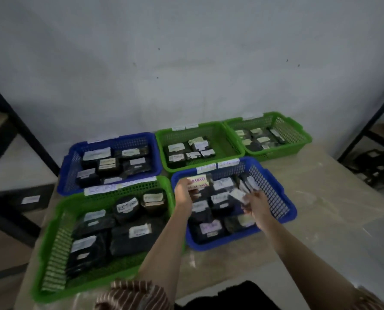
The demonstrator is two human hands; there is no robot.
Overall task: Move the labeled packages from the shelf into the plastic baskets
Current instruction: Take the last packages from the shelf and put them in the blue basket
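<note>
Task looks well along: five baskets on the table [320, 198] already hold black labeled packages. Both hands are over the near blue basket [282, 198]. The left hand [185, 193] grips a package with a yellow label [197, 182] at the basket's back left corner. The right hand [255, 203] pinches a small package [238, 194] above the packages already inside; neither is set down yet. The near green basket [52, 253], far blue basket [74, 159] and two far green baskets [222, 139] [298, 133] are partly filled. More packages remain on the right shelf [374, 166]; one labeled box [30, 200] sits on the left shelf. Judgement: a few trips left. Nothing blocks the basket, though it is crowded.
</note>
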